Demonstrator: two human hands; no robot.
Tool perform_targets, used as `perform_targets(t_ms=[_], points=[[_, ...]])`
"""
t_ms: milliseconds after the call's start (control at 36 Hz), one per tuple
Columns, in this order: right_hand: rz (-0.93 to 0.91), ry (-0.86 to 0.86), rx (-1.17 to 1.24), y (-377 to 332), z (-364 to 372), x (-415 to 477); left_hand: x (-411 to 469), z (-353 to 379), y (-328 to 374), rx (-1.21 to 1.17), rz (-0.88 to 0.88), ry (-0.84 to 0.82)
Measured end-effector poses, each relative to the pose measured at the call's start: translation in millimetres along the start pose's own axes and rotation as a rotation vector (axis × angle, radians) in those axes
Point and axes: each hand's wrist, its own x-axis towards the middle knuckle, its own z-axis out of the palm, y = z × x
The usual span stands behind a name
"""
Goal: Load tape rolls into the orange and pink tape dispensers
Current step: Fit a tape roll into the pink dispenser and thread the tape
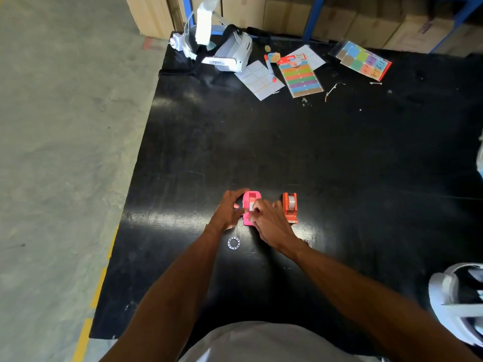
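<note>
The pink tape dispenser (251,199) stands on the black table (339,158) in front of me. My left hand (228,210) grips its left side, fingers curled over the top. My right hand (270,223) pinches a pale tape roll (251,206) sitting in the dispenser's slot. Just to the right, the orange tape dispenser (290,207) stands upright with a grey tape roll (292,202) in it, close to my right hand's knuckles. A small clear plastic ring (233,243) lies on the table below my left hand.
At the table's far side lie a white headset (230,52), label sheets (257,79), a red marker (270,69) and coloured sticker packs (303,75). Another headset (456,301) sits at the right edge. Cardboard boxes (287,14) stand behind; the table's left edge drops to concrete floor.
</note>
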Motion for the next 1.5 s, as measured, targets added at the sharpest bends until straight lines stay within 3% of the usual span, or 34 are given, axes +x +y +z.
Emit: perform_targets(t_ms=[556, 1028, 1250, 1500], points=[[0.106, 0.001, -0.032, -14.7, 26.3, -14.1, -2.3, 1.2, 5.4, -0.016, 0.004, 0.016], [0.048, -0.044, -0.107, -5.2, 39.1, -66.6, -25.9, 3.5, 17.9, 0.056, -0.102, 0.055], [0.248, 0.002, -0.039, 16.5, 31.5, -103.0, -56.8, 8.7, 8.1, 0.182, -0.208, 0.168], [0.515, 0.011, 0.004, 49.3, 25.2, -141.6, -105.8, 37.6, -7.9, 0.35, -0.224, 0.104]])
